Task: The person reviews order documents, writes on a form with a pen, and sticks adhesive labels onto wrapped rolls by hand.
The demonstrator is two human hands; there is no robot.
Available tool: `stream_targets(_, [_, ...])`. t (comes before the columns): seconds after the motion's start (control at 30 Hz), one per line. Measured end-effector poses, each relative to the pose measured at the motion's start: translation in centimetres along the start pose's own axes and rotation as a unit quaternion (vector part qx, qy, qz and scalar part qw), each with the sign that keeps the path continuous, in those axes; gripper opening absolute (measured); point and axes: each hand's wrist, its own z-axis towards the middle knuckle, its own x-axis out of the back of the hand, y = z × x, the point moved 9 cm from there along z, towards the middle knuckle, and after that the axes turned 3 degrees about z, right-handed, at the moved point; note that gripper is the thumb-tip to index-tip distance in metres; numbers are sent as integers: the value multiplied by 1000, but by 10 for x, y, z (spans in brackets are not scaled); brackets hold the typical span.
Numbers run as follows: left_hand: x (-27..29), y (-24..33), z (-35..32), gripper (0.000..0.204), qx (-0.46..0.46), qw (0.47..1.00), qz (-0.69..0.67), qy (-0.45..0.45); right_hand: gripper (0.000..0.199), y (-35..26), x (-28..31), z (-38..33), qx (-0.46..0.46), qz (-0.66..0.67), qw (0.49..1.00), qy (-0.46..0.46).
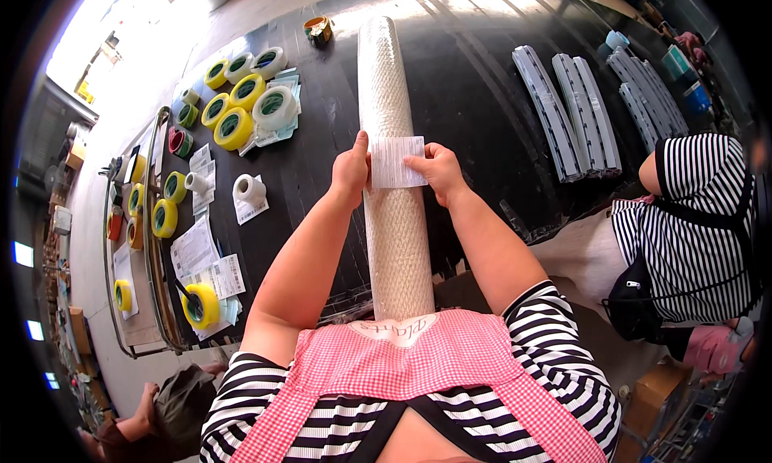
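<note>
A long roll in whitish bubble wrap lies lengthwise before me, its near end against my apron. Across its middle is a white printed paper label, looking flat against the wrap. My left hand grips the roll's left side at the label's edge, thumb pointing away from me and the other fingers mostly hidden. On the opposite side, my right hand is closed at the label's right edge. Its thumb presses on the paper, while the fingertips behind cannot be seen.
Yellow and clear tape rolls stand on the black table at left, near loose label sheets. A metal-railed cart adjoins its left edge. Bundled grey strips lie at right. Another person in a striped shirt stands close at right.
</note>
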Motion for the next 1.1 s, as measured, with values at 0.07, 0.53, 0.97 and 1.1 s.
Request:
stream_targets(0.07, [1,0,0,60,-2,1000,3,4,21,0,-1,0,5,1,1000,-7])
stream_targets(0.53, [-1,3,-4,64,6,1000,6,0,22,-1,-1,0,5,7,1000,-7])
stream_targets(0.97, [-2,7,-8,63,8,1000,9,4,21,-1,-1,-1,-1,-3,1000,-6])
stream_targets(1.1, [-3,6,-7,63,10,1000,2,0,22,1,2,0,-4,-4,1000,3])
